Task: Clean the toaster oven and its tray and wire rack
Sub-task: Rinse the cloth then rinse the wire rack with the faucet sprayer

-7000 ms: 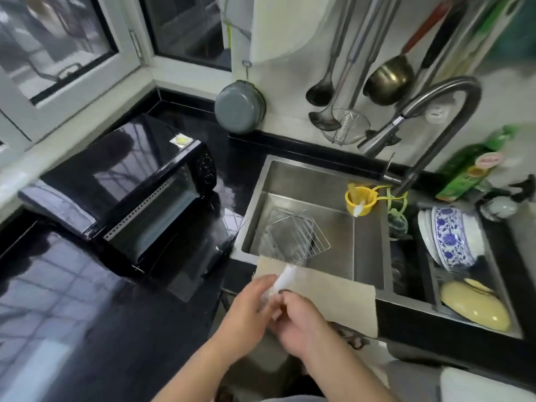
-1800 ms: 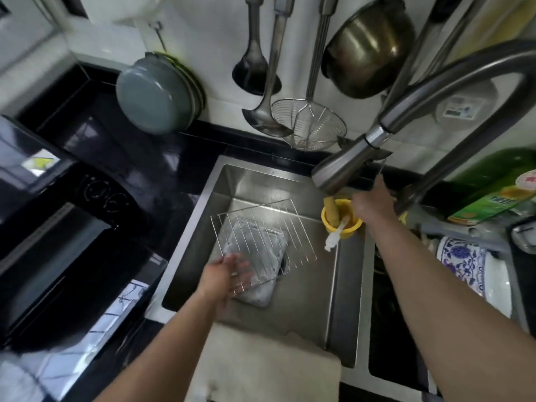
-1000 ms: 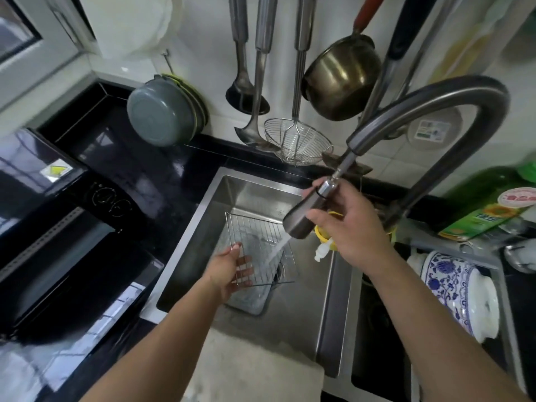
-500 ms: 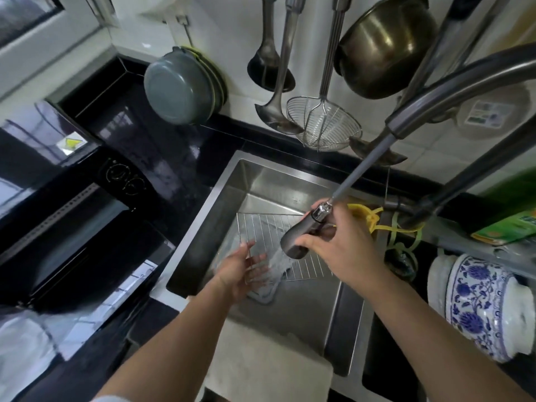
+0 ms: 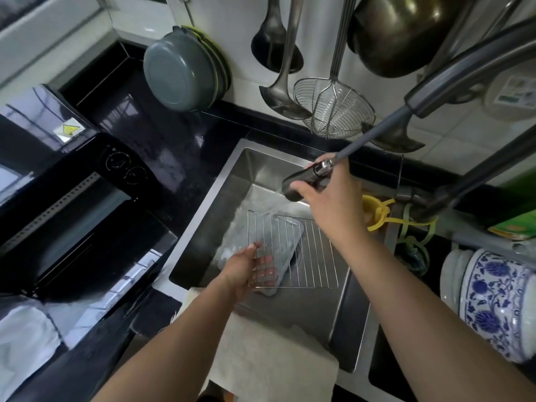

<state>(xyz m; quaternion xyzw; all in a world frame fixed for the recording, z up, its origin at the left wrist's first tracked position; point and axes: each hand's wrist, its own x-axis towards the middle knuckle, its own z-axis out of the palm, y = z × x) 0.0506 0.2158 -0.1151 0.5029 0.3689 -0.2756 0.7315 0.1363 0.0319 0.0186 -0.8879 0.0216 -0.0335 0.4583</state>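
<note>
Steel wire rack (image 5: 293, 252) takes the rinse now, held tilted in the sink (image 5: 232, 175) over the grey tray (image 5: 285, 236). Left hand (image 5: 243, 269) pinches the rack's left edge, thumb on top, fingers beneath. Right hand (image 5: 330, 195) is clenched round the pull-out spray head (image 5: 301, 181), aimed down. Next, likely, sweep the spray across every wire, then flip. Count: one rack, one tray, one toaster oven (image 5: 66, 198) open on the black surface (image 5: 162, 140), two hands.

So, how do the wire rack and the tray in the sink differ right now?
The wire rack is open bright metal bars; the tray is a solid grey sheet. The rack lies on top, the tray beneath it. The left hand grips the rack's edge, not the tray. Both are in the sink.
</note>
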